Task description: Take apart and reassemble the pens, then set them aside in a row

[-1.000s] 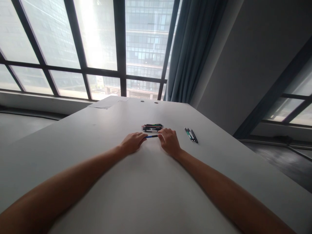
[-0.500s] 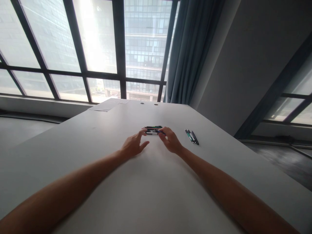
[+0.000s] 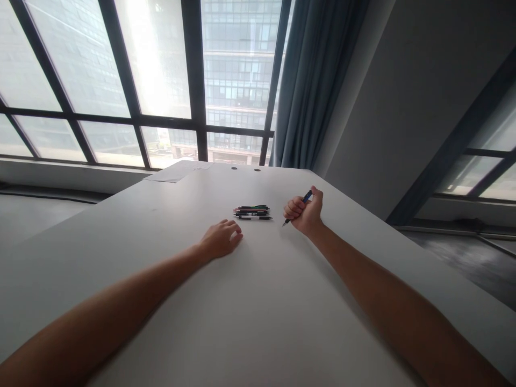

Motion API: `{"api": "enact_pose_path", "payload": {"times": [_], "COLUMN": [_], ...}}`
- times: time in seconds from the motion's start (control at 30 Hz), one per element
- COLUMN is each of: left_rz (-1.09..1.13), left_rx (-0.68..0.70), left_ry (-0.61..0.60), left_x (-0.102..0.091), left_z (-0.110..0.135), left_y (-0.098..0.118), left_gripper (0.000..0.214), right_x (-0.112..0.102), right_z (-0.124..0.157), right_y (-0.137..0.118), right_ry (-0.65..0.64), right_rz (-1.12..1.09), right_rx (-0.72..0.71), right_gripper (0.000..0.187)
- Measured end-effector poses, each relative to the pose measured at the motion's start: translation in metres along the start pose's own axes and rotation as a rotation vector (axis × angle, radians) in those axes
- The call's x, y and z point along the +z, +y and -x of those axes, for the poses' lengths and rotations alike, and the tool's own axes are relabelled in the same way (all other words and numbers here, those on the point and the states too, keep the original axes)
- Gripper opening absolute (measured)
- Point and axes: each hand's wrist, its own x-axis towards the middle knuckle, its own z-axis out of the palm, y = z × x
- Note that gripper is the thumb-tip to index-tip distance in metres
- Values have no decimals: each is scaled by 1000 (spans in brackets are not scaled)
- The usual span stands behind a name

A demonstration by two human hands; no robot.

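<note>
My right hand [image 3: 307, 213] is closed in a fist around a dark pen with a blue part [image 3: 307, 196]. Its tip slants down to the left over the table, and my thumb presses its top end. To the left of that, several pens [image 3: 253, 213] lie side by side in a row across the white table, mostly black, with some green and reddish parts. My left hand [image 3: 221, 238] rests on the table just below their left end, fingers loosely bent and holding nothing. The pens on the right of the table are hidden behind my right hand and wrist.
The white table [image 3: 250, 301] stretches away toward the large windows. Sheets of paper [image 3: 177, 172] lie at its far left corner, and two small round discs or holes [image 3: 257, 170] show near the far edge. A blue curtain [image 3: 300, 107] hangs beyond it.
My right hand has moved right and up from the pen row, carrying the blue pen in its fist. My left hand has drawn back from the row, its fingers more curled.
</note>
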Motion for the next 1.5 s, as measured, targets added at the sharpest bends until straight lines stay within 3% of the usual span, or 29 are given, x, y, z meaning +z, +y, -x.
{"api": "enact_pose_path", "payload": {"times": [0.5,1.0,1.17,1.4,1.5], "left_rz": [13,37,46,38,26], "left_rx": [-24,-28,-30,-31,-39], "left_ry": [-35,-30,-33,-43,-50], "left_x": [-1,-2,-1,-2,-3], "left_z": [-1,0,0,-1,-1], "left_y": [0,1,0,1,2], "left_gripper": [28,28,27,27,27], "right_x": [0,1,9,6,4], "right_z": [1,1,3,0,-1], "right_y": [-15,-12,-3,10,12], "right_ry": [4,9,7,-16,-3], "right_rz": [-165,62,233,414,463], "right_rx": [-18,-104,-143,-78,-137], "right_gripper": [70,69,69,72,69]}}
